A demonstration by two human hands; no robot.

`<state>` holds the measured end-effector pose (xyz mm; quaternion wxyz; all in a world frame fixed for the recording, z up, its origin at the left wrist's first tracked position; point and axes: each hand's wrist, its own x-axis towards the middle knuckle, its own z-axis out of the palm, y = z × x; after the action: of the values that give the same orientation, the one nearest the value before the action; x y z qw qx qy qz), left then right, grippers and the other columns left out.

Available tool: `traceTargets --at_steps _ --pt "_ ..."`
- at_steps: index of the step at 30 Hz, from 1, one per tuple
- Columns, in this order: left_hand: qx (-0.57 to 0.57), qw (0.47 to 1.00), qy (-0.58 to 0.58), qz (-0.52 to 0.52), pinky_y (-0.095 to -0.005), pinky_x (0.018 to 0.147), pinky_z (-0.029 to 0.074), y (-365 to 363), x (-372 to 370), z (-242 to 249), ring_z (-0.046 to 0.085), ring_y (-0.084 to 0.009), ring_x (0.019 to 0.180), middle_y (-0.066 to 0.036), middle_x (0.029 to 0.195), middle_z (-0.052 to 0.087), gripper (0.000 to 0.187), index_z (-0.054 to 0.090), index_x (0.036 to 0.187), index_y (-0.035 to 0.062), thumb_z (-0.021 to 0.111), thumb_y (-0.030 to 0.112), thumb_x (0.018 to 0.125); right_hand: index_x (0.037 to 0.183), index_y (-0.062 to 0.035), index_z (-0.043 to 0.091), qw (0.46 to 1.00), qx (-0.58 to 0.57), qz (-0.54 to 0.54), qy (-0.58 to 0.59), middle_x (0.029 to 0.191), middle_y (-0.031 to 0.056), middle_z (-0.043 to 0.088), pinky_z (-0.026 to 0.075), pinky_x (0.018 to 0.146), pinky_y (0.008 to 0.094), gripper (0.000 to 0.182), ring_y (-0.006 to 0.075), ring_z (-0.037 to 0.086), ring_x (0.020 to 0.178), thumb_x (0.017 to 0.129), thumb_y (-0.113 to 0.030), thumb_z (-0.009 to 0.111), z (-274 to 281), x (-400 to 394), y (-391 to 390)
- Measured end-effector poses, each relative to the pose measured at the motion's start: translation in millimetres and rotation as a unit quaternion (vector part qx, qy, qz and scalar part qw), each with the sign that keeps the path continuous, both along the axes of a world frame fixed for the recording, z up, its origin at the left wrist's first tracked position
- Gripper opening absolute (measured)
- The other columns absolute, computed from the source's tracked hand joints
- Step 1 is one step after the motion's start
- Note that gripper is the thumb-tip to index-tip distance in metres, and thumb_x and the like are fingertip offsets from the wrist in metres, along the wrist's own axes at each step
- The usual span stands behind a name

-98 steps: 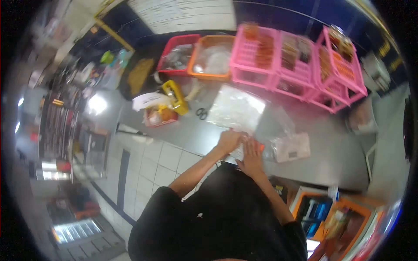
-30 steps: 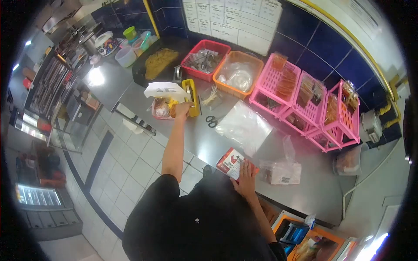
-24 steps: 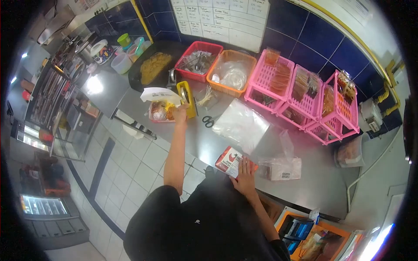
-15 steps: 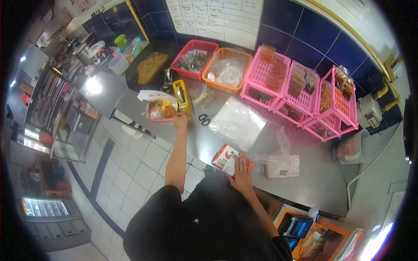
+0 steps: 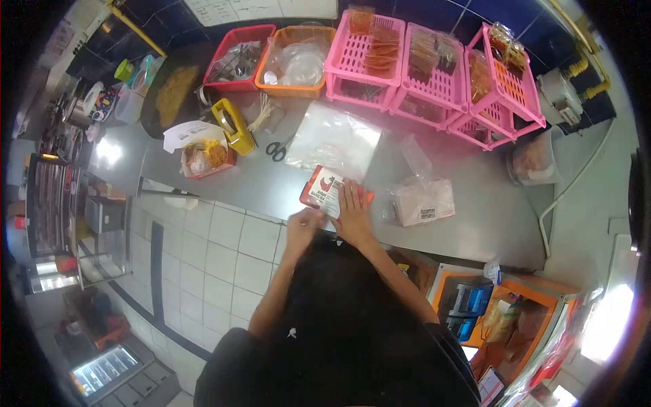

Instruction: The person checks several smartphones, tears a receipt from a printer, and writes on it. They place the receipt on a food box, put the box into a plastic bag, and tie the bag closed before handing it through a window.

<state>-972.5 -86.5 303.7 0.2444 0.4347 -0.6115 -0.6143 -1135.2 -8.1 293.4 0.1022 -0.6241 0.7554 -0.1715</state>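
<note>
A closed red and white printed box [image 5: 324,188] lies at the front edge of the steel counter [image 5: 264,186]. My right hand [image 5: 352,207] rests flat on its right side, fingers stretched out. Close to the box's lower left corner, my left hand [image 5: 305,227] has its fingers pinched together; whatever they hold is too small to make out. An open food box [image 5: 205,159] with rice and orange and yellow food stands to the left. Beside it is a yellow tape dispenser [image 5: 234,127]. Black scissors [image 5: 276,150] and clear plastic sheets [image 5: 336,140] lie behind the printed box.
Along the back stand a dark pan [image 5: 154,91], a red basket [image 5: 268,37], an orange basket [image 5: 319,89] and pink stacked baskets [image 5: 366,89]. A plastic-wrapped white packet [image 5: 426,203] lies right of the box, and a clear tub [image 5: 536,159] stands at the far right.
My left hand has moved from the tape dispenser to the printed box's lower left corner. My right hand stays on the box. The view has shifted, so the counter items appear further left and higher.
</note>
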Motion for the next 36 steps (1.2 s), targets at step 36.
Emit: traceTargets --at_steps 36 --pt "-0.021 1.0 -0.006 -0.007 -0.0251 0.047 0.042 9 -12 -75 0.055 -0.008 0.051 -0.004 0.062 0.063 0.017 0.071 0.088 -0.0039 0.068 0.012 0.09 0.15 0.0077 0.016 0.999 0.01 0.028 0.024 0.158 0.0252 0.016 0.009 0.12 0.0551 0.106 0.0399 0.012 0.148 0.074 -0.034 0.076 6 -5 3"
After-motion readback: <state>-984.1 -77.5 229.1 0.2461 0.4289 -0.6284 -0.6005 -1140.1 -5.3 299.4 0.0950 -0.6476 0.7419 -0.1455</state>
